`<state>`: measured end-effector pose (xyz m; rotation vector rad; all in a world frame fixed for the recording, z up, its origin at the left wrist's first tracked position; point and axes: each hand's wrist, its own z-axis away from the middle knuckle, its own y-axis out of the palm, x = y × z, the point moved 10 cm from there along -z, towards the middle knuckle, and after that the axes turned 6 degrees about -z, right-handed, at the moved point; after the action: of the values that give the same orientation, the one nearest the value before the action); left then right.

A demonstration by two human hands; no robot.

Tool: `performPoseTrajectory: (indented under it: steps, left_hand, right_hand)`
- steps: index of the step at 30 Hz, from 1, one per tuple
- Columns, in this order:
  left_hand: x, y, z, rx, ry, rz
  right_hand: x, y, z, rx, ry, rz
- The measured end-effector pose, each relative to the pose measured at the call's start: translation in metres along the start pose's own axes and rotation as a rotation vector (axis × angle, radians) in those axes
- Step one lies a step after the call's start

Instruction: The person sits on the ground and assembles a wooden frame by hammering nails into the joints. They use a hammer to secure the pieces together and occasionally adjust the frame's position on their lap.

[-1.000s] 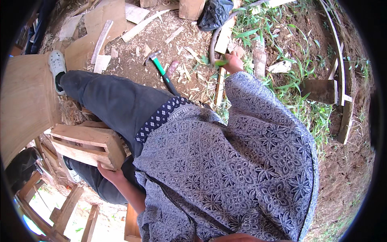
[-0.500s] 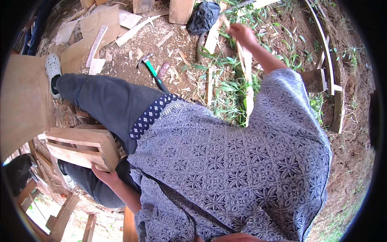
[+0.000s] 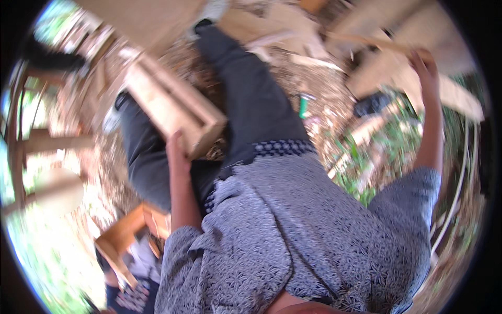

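Note:
A small slatted wooden frame [image 3: 167,99] lies slantwise over my bent leg. My left hand [image 3: 178,152] grips its near end, thumb against the side board; the other fingers are mostly hidden. Out to the far right, my right hand [image 3: 423,63] is closed around one end of a thin wooden strip [image 3: 374,41], which points left, apart from the frame. On the ground between my legs and that arm lies a hammer with a green handle [image 3: 303,106], blurred by motion.
Boards [image 3: 455,97] lie at the far right, beside a black plastic bag [image 3: 372,103] and grass. Wood shavings cover the ground. At lower left, an open wooden box [image 3: 123,233] stands near another person in dark clothes [image 3: 133,295]. A large plywood sheet [image 3: 141,21] is at the top.
The view has swung round and blurred. My right arm now stretches out with the strip pointing left. My left hand stays on the frame, and the person at lower left has come into view.

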<state>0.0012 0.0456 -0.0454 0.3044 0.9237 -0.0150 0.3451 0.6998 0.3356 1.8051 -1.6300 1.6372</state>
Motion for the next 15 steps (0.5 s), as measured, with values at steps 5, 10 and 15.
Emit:
performPoseTrajectory:
  steps: [5, 10, 15]
  left_hand:
    - [-0.013, 0.004, 0.005, -0.016, 0.07, -0.015]
    - [-0.036, -0.002, 0.018, 0.052, 0.132, 0.005]
    - [-0.052, 0.006, 0.031, 0.067, 0.154, 0.048]
  right_hand:
    - [0.026, 0.081, -0.003, -0.005, 0.025, -0.242]
    - [0.108, 0.229, 0.038, 0.079, -0.03, -0.655]
    - [0.193, 0.39, 0.111, 0.471, 0.073, -1.107]
